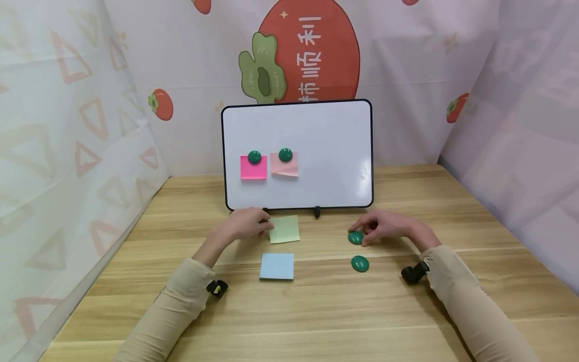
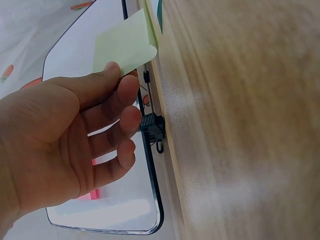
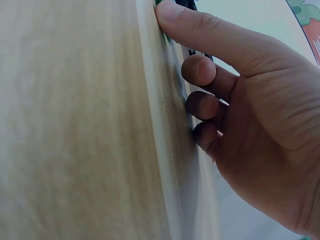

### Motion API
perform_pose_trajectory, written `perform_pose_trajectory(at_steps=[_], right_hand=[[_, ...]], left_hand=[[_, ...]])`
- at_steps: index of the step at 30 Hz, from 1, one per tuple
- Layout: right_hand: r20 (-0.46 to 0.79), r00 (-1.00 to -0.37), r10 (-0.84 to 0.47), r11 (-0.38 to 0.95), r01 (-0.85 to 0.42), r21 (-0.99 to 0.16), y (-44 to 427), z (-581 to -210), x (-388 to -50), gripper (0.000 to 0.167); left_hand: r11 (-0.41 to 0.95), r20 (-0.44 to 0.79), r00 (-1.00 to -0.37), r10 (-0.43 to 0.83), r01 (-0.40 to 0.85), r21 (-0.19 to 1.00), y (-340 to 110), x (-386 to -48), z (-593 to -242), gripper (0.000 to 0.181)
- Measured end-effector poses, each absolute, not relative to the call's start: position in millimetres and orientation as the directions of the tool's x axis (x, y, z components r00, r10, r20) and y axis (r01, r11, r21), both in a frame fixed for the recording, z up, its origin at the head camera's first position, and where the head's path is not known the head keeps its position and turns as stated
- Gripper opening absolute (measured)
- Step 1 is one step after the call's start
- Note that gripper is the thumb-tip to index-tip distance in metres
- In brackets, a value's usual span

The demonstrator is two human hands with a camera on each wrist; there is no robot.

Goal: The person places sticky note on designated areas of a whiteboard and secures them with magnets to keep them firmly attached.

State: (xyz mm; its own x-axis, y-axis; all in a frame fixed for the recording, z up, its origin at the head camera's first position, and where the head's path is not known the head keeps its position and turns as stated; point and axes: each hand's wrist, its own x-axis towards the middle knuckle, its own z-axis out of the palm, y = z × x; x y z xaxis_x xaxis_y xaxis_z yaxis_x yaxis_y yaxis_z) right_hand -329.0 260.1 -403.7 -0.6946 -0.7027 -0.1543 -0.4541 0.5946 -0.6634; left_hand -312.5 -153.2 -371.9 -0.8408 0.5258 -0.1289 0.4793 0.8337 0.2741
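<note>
My left hand [image 1: 248, 223] pinches the left edge of a pale green sticky note [image 1: 284, 230] between thumb and finger; the left wrist view shows the note [image 2: 122, 45] raised, one corner curling. At the right, my right hand [image 1: 388, 226] has thumb and index finger around a green round magnet [image 1: 355, 238] on the table. A second green magnet [image 1: 360, 263] lies just below it. A blue sticky note [image 1: 277, 266] lies below the green one. On the whiteboard [image 1: 334, 146], green magnets hold a bright pink note [image 1: 253, 171] and a light pink note [image 1: 285, 168].
The whiteboard stands upright at the back of the wooden table [image 1: 289, 322], on small black feet [image 1: 317, 212]. Behind it hangs a printed cloth [image 1: 194, 136]. Cloth also hangs along the left and right sides.
</note>
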Motion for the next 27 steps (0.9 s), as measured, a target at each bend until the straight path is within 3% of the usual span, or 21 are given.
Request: perform_pose_trajectory(at_steps=[20,27], right_hand=[[-0.156,-0.716,-0.680,0.616,-0.443,-0.651,257.5,-401.3,-326.2,0.040],[-0.149,-0.720,-0.678,0.615,-0.444,-0.652,257.4,-401.4,-326.1,0.040]], left_hand=[[0.819,-0.084,-0.839,0.538,0.496,0.289,-151.6,-314.7,-369.3,0.036],[0.820,-0.031,-0.862,0.507,0.470,0.327,-149.0,-315.7,-365.7,0.023]])
